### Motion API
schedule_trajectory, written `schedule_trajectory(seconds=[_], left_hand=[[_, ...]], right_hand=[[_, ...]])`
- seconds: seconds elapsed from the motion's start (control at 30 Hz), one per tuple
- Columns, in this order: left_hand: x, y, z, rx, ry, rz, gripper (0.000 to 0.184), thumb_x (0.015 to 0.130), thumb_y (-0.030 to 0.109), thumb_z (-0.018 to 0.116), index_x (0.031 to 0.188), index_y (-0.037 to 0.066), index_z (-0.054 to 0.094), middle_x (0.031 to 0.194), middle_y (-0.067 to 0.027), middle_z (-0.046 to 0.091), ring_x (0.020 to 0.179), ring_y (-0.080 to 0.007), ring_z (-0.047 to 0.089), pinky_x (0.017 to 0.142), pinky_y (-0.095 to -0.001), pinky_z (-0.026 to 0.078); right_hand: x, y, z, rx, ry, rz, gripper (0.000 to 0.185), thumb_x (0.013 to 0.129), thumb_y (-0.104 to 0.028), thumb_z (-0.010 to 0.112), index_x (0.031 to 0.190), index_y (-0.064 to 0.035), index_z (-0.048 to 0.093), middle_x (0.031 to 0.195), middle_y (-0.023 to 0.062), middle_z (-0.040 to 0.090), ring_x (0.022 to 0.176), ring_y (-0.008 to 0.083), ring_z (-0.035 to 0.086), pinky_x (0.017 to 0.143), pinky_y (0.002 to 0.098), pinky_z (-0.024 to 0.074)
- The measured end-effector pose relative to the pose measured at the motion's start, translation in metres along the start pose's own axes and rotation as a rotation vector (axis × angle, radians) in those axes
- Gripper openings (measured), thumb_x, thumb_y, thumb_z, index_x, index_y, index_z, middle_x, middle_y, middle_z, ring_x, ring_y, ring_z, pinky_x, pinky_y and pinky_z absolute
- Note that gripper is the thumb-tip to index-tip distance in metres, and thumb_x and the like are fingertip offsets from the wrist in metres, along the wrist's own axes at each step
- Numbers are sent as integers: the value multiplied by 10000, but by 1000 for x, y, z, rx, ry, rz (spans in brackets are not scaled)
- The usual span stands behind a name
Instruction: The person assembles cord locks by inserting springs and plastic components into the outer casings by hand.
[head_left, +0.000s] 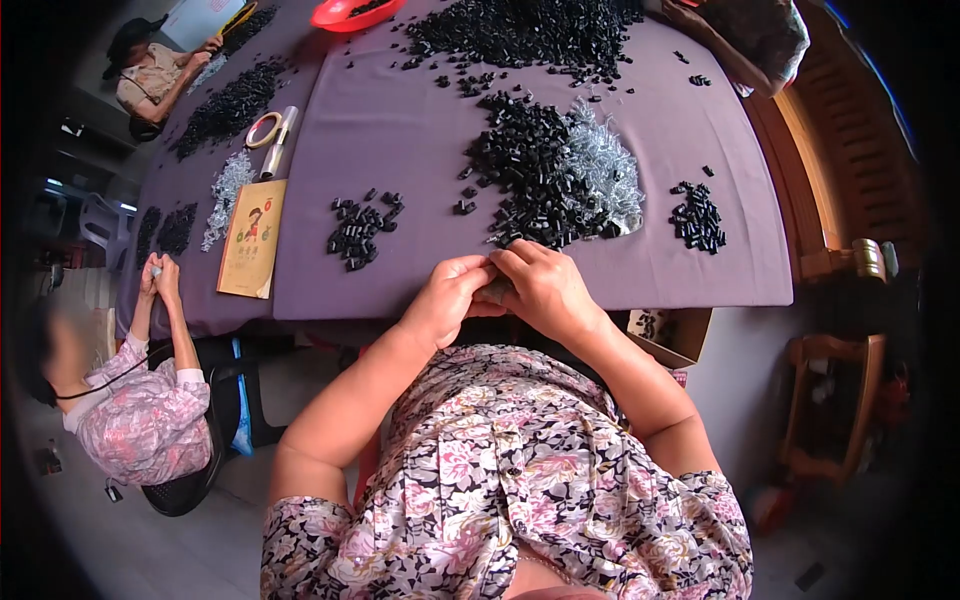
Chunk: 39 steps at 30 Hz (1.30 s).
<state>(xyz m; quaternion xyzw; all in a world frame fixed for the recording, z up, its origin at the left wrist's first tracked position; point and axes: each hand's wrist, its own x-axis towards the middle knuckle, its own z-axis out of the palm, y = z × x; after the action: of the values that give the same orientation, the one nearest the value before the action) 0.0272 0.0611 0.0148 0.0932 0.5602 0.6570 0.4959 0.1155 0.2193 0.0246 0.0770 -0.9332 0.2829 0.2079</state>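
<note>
My left hand [452,298] and my right hand [545,284] meet at the near edge of the table, fingertips pinched together. Whatever they hold is mostly covered by the fingers, and I cannot make it out. Just beyond them lies a large heap of small black tube-like pieces [522,165]. Against its right side is a pile of thin clear pieces [603,165]. A smaller black cluster [362,228] sits to the left of my hands, and another black cluster [698,217] to the right.
A purple cloth [400,110] covers the table. More black pieces [520,35] and a red bowl [355,12] are at the far side. A yellow booklet [252,238] and tape roll [264,130] lie left. Co-workers sit left and far right. A cardboard box [690,335] stands below the edge.
</note>
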Motion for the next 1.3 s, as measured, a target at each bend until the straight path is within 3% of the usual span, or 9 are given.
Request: schedule_trajectory(seconds=[0.7, 1.3], left_hand=[[-14, -19, -1, -48, 40, 19, 257, 1050, 151, 419, 1089, 46, 651, 966, -61, 701, 856, -153, 705, 790, -333, 603], [-11, -21, 3, -24, 66, -16, 287, 1046, 161, 388, 1100, 32, 639, 1004, -86, 703, 902, -188, 714, 813, -361, 613]], right_hand=[[-11, -12, 8, -59, -27, -68, 331, 739, -112, 701, 1032, 27, 633, 890, 130, 626, 849, 309, 651, 712, 397, 551], [-15, -18, 10, -133, -69, -8, 257, 775, -90, 658, 1002, 25, 624, 909, 136, 614, 873, 310, 637, 758, 390, 548]])
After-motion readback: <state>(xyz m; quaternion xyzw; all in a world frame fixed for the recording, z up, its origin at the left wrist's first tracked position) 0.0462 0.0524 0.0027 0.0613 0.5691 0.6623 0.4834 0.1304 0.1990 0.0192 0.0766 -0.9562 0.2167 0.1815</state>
